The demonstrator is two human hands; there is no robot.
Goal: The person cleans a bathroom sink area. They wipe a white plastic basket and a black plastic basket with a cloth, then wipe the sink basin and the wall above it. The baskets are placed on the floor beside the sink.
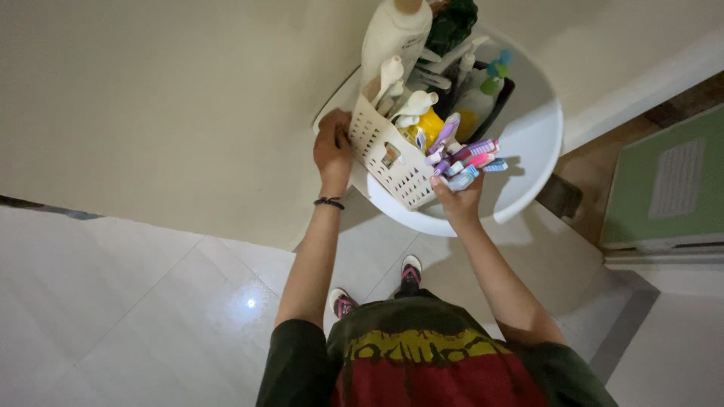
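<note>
— Basket (pixel 392 154), white, perforated plastic, rectangular: where does it sit?

— At 12 o'clock from the person, tilted, resting over the near rim of a white round basin (pixel 532 147). It lies between the two hands.

— Contents of the basket?

— White tubes (pixel 411 105), a yellow container (pixel 431 124), a purple-handled item (pixel 445 134). At its 3 o'clock corner, a bundle of pink, purple and pale blue tubes (pixel 473 160) sticks out over the edge.

— Left hand (pixel 332 147)?

— At 9 o'clock of the basket, fingers curled against its short end wall, gripping it. A dark beaded band (pixel 329 202) circles the wrist.

— Right hand (pixel 458 197)?

— At 5 o'clock of the basket, under its low corner, fingers closed around the bundle of tubes and touching the basket wall there.

— Other items in the basin?

— At 12 o'clock of the basket, a tall white bottle (pixel 395 34); just beside it at 1 o'clock, a dark green bundle (pixel 451 26). At 2 o'clock, a white bottle with a teal pump head (pixel 483 94) against a dark tray, and further white tubes between.

— Surroundings?

— Cream wall behind and at 9 o'clock of the basin. White glossy floor tiles (pixel 136 301) below, with a light spot reflected. Two feet in pink-strapped sandals (pixel 411 270) directly under the basin. Green panel with a pale slatted patch (pixel 671 181) at 3 o'clock, well apart. The person's dark shirt with red and yellow print (pixel 430 369) fills 6 o'clock.
</note>
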